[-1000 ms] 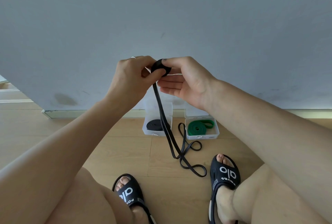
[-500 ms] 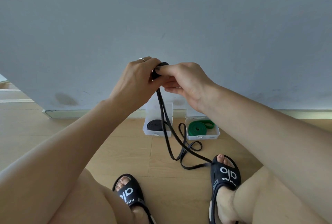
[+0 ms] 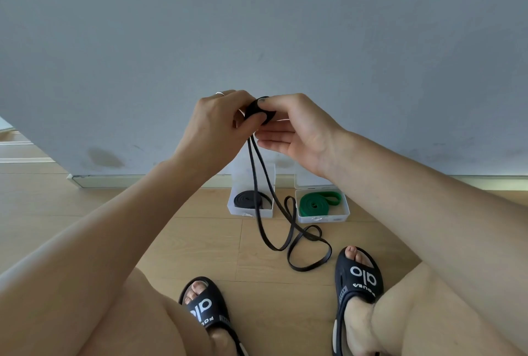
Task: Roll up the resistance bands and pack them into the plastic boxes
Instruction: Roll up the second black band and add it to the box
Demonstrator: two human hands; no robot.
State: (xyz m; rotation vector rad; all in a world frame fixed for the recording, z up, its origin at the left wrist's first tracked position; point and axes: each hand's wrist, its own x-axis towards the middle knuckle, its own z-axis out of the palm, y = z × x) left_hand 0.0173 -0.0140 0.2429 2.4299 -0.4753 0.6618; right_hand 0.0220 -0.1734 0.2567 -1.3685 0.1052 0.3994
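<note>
Hands meet above the left plastic box point(image 3: 249, 211): your left hand point(image 3: 217, 124) and right hand point(image 3: 294, 127) both pinch the rolled start of the black band point(image 3: 259, 111), whose loose tail droops to the floor just right of that box, beside the box holding the green band point(image 3: 317, 202).

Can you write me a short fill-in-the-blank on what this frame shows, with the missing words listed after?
1. The left hand and the right hand are rolling up a ____ resistance band.
2. The right-hand box holds a rolled band that is ____ in colour.
3. The unrolled tail of the held band lies on the ____.
4. The left-hand box already holds a rolled ____ band.

Missing words: black; green; floor; black
</note>
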